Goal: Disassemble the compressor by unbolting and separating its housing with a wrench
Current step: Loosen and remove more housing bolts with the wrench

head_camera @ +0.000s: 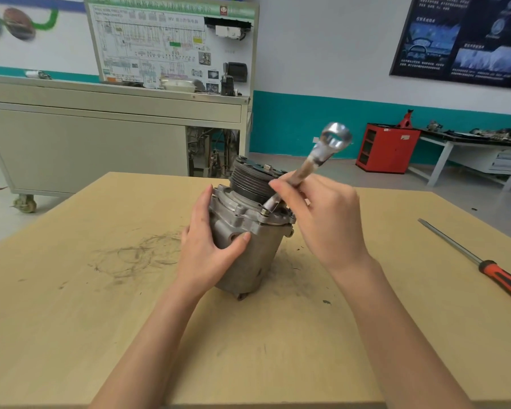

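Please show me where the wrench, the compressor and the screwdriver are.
wrench point(308, 165), head view, on its shaft.
compressor point(248, 261), head view, on its grey housing.
screwdriver point(505, 281), head view, on its handle.

The silver ring-ended metal wrench point(313, 160) is motion-blurred — its shaft partly hidden inside the right hand point(325, 222). The orange-and-black-handled screwdriver point(490, 270) runs off the right edge — handle end unseen.

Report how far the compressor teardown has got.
Done: nothing visibly; the compressor housing is still joined. In hand: the left hand steadies the body while the right hand holds the wrench at a flange bolt. Left: remove the bolts and separate the housing. The screwdriver lies untouched on the table.
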The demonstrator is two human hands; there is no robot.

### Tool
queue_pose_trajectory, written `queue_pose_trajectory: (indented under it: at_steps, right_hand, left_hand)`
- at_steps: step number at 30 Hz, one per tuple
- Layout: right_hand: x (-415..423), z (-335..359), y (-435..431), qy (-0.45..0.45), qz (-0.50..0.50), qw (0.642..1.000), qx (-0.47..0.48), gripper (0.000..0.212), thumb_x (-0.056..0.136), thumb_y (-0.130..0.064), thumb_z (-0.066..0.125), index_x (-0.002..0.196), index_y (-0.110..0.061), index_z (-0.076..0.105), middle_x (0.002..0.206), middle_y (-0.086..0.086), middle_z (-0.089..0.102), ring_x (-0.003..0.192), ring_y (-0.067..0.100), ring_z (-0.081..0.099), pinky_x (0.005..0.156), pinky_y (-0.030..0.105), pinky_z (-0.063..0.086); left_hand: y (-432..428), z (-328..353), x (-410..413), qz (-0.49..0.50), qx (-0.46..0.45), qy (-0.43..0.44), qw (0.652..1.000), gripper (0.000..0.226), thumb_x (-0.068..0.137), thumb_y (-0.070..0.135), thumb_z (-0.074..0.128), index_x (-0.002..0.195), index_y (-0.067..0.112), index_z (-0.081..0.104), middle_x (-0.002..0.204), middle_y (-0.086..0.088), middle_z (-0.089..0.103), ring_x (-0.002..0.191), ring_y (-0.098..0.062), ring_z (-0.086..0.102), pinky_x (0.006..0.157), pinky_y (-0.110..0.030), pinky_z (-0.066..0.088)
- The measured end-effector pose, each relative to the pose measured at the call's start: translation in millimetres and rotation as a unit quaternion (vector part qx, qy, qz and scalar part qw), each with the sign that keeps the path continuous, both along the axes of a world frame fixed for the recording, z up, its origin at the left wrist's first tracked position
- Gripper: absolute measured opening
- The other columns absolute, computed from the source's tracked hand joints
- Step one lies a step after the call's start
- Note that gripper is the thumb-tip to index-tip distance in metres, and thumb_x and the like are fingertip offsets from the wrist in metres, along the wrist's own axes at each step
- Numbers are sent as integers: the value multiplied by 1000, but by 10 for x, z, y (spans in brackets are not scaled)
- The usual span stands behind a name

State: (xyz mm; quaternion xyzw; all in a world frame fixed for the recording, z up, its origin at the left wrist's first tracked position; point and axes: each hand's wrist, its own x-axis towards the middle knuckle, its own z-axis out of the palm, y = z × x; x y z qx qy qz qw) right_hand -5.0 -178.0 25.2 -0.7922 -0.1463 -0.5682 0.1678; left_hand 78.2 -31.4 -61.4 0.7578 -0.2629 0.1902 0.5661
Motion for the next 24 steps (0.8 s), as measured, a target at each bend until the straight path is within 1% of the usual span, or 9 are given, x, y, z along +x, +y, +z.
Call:
queue_pose_trajectory:
  at_steps: [4,7,11,14,16,18,21,22,24]
  right_hand:
    - [-53,12,153,12,-31,999,-27,35,90,-32,54,75,-3,69,62,6,64,50,25,58,43,33,47]
    - [-68,11,308,-12,-109,989,-96,30,89,-31,59,73,-8,67,61,5,60,48,22,56,43,21,34]
    - [-38,-111,384,-43,-157,973,-163,15,85,-18,68,73,-9,66,64,5,58,52,19,57,43,22,34]
    - [-5,-235,209,-75,-70,988,-112,17,88,-16,62,76,-5,68,68,7,64,57,19,60,48,24,43]
    - [28,-337,-3,-34,82,996,7,20,91,-17,56,85,-5,71,83,6,70,75,14,65,66,19,52]
    - [36,-414,-204,86,299,917,249,19,93,-20,54,89,-13,71,97,4,72,95,18,67,80,25,54]
    - [118,-513,-353,230,469,680,515,24,89,-21,49,88,-12,71,106,12,70,94,27,69,75,30,57]
    - [153,-533,-373,238,469,645,554,25,87,-20,49,88,-8,70,105,15,70,89,27,70,71,29,57]
    - [195,-523,-405,200,445,640,594,27,85,-23,50,86,-4,69,95,18,72,78,23,71,66,25,57]
  left_hand:
    - [-6,8,0,1,-1,-4,1000,89,66,59,58,142,45,15,142,25,32,136,-6,33,112,-51,29]
    - [-26,14,0,6,-2,-3,1000,90,65,58,57,144,42,18,142,26,33,135,-3,33,113,-51,28]
    - [-29,46,-32,4,5,0,1000,71,66,57,58,119,75,14,124,47,37,116,24,34,112,-50,29]
    - [-21,24,-14,9,-6,10,1000,84,65,60,58,140,48,21,144,19,39,132,-4,39,111,-52,30]
    - [-13,13,-18,8,-5,10,1000,89,64,60,58,143,44,19,146,16,34,135,-9,36,112,-51,29]
    - [-7,17,-29,4,-4,11,1000,89,64,60,58,142,48,16,147,17,33,135,-8,36,113,-51,29]
    - [-10,25,-33,6,-3,10,1000,89,65,60,58,142,46,16,145,20,32,135,-7,34,113,-51,29]
    - [-11,25,-33,8,-2,9,1000,90,65,60,57,143,44,16,144,21,31,135,-7,34,113,-51,29]
    - [-12,24,-34,7,-3,9,1000,90,65,60,57,144,43,17,143,21,31,135,-7,34,113,-51,29]
